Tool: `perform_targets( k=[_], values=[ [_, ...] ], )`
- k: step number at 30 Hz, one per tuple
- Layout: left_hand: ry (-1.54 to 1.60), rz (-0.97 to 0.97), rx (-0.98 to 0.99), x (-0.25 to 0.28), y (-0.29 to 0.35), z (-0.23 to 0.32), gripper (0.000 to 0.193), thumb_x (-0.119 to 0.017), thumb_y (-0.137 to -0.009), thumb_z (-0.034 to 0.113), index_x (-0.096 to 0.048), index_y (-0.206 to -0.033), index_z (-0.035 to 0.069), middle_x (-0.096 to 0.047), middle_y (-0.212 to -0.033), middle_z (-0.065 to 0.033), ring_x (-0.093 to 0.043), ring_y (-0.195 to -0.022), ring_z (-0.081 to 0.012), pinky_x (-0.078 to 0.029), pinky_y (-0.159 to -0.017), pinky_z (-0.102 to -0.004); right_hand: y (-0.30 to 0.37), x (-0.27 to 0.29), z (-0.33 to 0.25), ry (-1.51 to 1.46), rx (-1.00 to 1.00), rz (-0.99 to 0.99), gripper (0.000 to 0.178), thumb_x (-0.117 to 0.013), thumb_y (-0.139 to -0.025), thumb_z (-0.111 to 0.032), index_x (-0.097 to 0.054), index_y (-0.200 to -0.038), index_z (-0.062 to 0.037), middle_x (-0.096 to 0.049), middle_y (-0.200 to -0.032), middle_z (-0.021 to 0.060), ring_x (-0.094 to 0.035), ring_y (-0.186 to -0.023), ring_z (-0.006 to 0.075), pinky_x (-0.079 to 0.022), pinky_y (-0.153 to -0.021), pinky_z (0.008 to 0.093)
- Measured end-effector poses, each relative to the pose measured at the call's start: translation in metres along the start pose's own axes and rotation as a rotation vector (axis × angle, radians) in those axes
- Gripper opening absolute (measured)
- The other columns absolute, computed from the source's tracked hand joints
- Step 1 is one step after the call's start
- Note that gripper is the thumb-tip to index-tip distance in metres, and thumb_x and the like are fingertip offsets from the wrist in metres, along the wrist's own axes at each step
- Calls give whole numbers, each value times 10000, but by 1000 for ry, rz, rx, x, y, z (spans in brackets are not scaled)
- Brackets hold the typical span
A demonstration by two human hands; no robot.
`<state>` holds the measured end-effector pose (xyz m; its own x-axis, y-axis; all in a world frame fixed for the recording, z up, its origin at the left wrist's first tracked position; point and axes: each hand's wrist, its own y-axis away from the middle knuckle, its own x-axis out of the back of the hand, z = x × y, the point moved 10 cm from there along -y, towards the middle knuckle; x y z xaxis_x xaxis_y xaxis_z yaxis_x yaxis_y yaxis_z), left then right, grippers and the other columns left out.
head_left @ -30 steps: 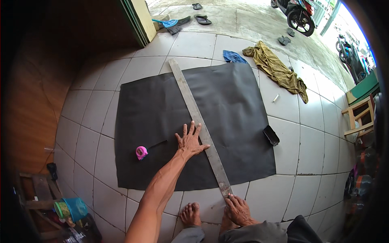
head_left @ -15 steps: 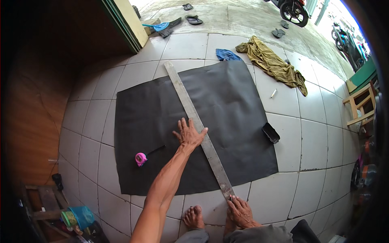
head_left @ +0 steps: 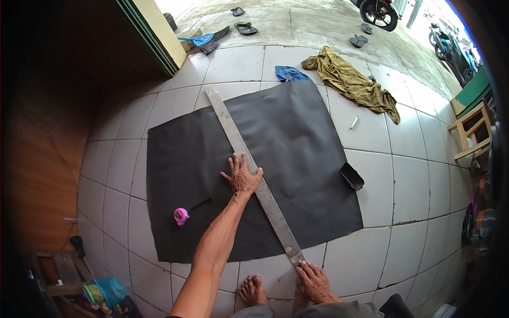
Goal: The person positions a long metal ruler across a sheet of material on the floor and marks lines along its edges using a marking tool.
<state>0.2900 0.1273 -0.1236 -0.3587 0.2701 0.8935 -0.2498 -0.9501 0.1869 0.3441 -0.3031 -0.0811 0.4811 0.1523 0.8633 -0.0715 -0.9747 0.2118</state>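
A dark grey flexible sheet (head_left: 185, 164) lies spread on the tiles before me. Across it, at a slant, runs a long flat metal straightedge (head_left: 230, 127), whose far end sticks out past the sheet. My left hand (head_left: 244, 179) presses on the straightedge's middle with fingers spread, the thumb over the metal and the fingertips along its left side. At the near end, by my feet, my right hand (head_left: 314, 282) is closed with its fingertips against the straightedge. A tiny reddish tip shows there; the rest of what it holds is hidden. A pink tape measure (head_left: 181, 215) rests on the sheet's left part.
A black open tray (head_left: 352, 177) sits on the sheet's right edge. Beyond are an olive cloth (head_left: 352, 82), a blue cloth (head_left: 290, 73) and a small white tube (head_left: 354, 122). A wooden stool (head_left: 472, 132) stands right; a blue container (head_left: 110, 290) is lower left.
The view has shifted slightly, so most things appear a little lower and more to the left. My left hand seems slightly farther along the straightedge; my right hand stays at its near end.
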Motion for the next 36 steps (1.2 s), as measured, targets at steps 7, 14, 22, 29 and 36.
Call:
perform_targets(
  k=[7,14,22,29,36],
  values=[
    [-20,-6,-6,3,-2,-4,931,-658,-828,583,-294,-1594,199,-192,-1675,-131,-126,-1554,-319,-64,-1152,-732,-4,-1,-3,5,17,-25,457,-654,-907,-251,-572,-1340,-128,-568,-1409,119,-521,-1305,320,-424,-1055,445],
    [-144,-284,-67,32,-16,-3,973,-712,-792,592,-312,-1585,195,-157,-1679,-114,-162,-1535,-341,-229,-1121,-719,-3,0,-2,3,25,-2,463,-658,-896,-219,-578,-1343,-130,-569,-1397,125,-522,-1300,323,-419,-1059,452],
    [-279,-414,-98,10,-7,10,1317,-895,-610,579,-147,-1619,183,-95,-1680,-165,-111,-1541,-370,-233,-1142,-708,4,-8,5,48,5,-16,483,-642,-906,-222,-560,-1377,-153,-535,-1451,119,-493,-1338,309,-412,-1061,429],
    [-329,-390,-94,23,-6,8,1302,-888,-631,569,-145,-1617,158,-85,-1679,-164,-128,-1538,-383,-265,-1124,-719,-8,11,2,-15,16,12,489,-655,-911,-234,-558,-1382,-142,-563,-1405,96,-523,-1295,283,-429,-1023,425],
    [-329,-392,-81,26,-8,12,1311,-884,-631,578,-128,-1621,169,-75,-1680,-164,-123,-1540,-378,-262,-1126,-719,-42,50,27,-328,-121,147,446,-671,-897,-163,-577,-1320,-61,-690,-1064,126,-649,-996,301,-512,-840,409]
  ],
)
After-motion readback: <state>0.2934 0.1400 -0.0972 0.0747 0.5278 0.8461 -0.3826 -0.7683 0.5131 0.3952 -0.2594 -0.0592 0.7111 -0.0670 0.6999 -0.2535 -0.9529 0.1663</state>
